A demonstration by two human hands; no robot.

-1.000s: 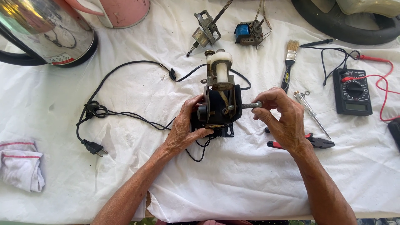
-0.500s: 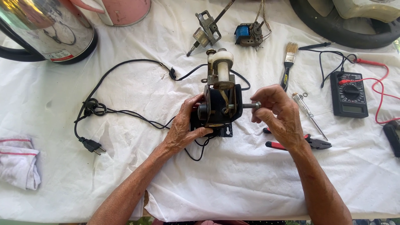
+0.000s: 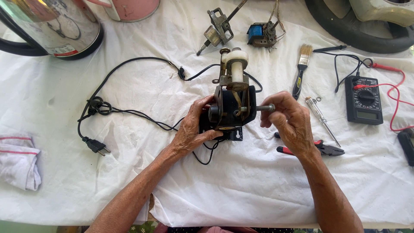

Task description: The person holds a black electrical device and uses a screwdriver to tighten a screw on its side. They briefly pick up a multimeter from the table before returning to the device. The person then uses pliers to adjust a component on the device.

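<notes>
On the white cloth (image 3: 258, 190), left hand (image 3: 192, 129) grips the heavy-looking motor (image 3: 230, 108) body, right hand (image 3: 289, 118) pinching its slick metal shaft (image 3: 264, 108).

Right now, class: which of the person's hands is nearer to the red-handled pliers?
Right. The right hand hovers just above the pliers, partly covering them; the left hand grips the motor, farther left.
</notes>
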